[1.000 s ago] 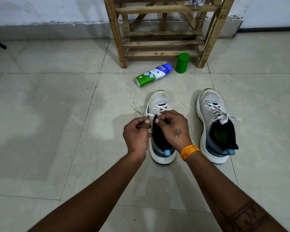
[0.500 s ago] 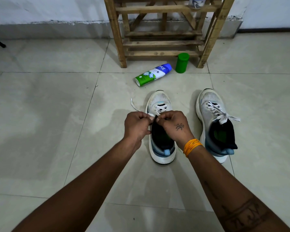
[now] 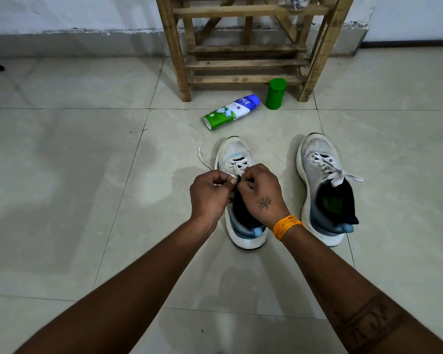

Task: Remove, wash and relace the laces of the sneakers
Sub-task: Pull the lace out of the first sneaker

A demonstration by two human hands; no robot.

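At the far edge of the tiled floor [image 3: 62, 200] a wooden rack [image 3: 243, 47] is stood against the wall. Nearer, at mid-floor, two sneakers are set side by side: the laced right sneaker [image 3: 325, 190] and the left sneaker [image 3: 238, 200]. Over the latter, the left hand [image 3: 209, 194] and right hand [image 3: 262, 192] are held together, fingers curled, each pinching the white lace [image 3: 237, 167]; one end is trailed leftward. A spray can [image 3: 232, 112] is lain beside an upright green cap [image 3: 275, 93].
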